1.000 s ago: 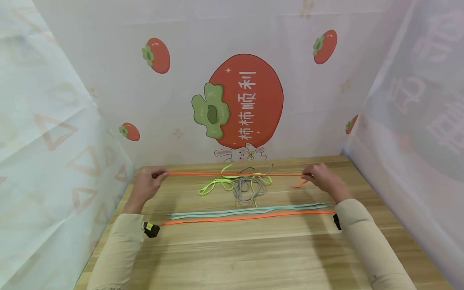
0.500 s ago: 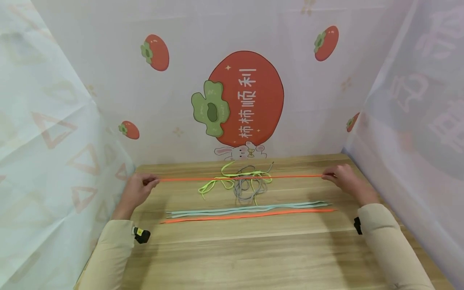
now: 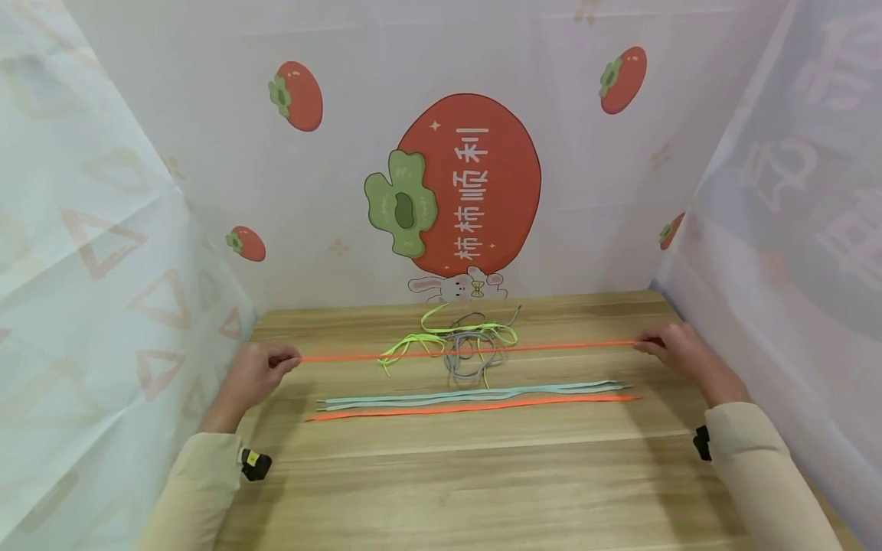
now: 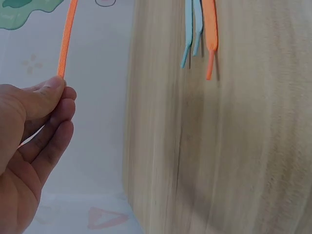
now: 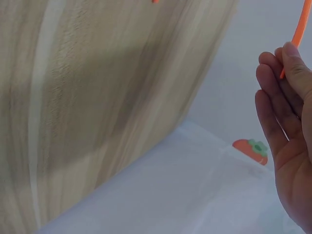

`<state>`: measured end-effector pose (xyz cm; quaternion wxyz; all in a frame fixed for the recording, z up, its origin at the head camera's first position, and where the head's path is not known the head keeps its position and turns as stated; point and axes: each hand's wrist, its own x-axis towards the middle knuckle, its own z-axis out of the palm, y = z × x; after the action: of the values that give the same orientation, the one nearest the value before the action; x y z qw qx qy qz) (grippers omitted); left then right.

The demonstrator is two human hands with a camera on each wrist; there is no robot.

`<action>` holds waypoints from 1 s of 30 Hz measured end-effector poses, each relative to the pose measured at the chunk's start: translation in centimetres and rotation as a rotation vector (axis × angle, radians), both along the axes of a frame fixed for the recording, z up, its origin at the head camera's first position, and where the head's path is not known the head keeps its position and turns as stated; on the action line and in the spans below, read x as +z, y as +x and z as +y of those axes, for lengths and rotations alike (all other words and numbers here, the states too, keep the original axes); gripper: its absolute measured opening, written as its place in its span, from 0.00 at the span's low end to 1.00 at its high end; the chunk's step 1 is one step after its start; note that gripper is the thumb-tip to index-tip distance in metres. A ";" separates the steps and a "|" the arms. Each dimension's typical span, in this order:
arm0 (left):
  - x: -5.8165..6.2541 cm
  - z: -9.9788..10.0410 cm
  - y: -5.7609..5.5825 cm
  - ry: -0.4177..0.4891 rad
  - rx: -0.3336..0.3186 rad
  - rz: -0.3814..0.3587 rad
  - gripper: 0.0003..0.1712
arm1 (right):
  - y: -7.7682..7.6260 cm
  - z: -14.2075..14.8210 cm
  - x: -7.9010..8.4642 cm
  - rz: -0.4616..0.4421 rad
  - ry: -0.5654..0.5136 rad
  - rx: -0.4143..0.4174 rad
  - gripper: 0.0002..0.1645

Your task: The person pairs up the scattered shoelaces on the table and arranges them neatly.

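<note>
An orange shoelace [image 3: 551,348] is stretched nearly straight above the table between both hands. My left hand [image 3: 256,375] pinches its left end between thumb and fingertips, as the left wrist view also shows. The right hand [image 3: 682,360] pinches the other end; in the right wrist view the lace's tip [image 5: 282,74] pokes out below the thumb. Nearer to me, a second orange shoelace [image 3: 468,410] lies straight across the wooden table, just in front of two light blue shoelaces [image 3: 413,402] laid side by side.
Behind the stretched lace, a loosely looped neon yellow shoelace [image 3: 413,340] and a tangled grey shoelace [image 3: 472,367] lie on the table [image 3: 441,490]. White printed sheets form a back wall [image 3: 331,176] and side walls close beside each hand.
My hands have moved apart, the right one farther right, drawing the orange shoelace out to its full length. Both have also come slightly toward me, while the laces on the table stay put.
</note>
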<state>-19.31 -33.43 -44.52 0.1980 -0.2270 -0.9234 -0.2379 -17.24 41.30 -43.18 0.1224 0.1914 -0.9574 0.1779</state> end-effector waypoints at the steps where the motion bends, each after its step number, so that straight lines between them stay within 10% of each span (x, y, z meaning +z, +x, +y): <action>1: -0.1 0.0 0.1 -0.009 -0.009 -0.002 0.05 | 0.2 0.1 0.1 -0.039 -0.002 -0.012 0.02; 19: -0.1 -1.0 4.1 -0.082 -0.065 -0.332 0.04 | 2.9 0.8 -0.4 -0.341 -0.037 -0.002 0.05; 30: -1.8 -1.4 5.4 -0.100 -0.123 -0.401 0.05 | 4.2 0.6 -1.3 -0.486 -0.014 -0.013 0.08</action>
<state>-13.92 -34.80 -46.28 -0.0163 -0.2404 -0.9395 -0.2436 -13.08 41.91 -44.50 -0.1093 0.1359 -0.9588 0.2244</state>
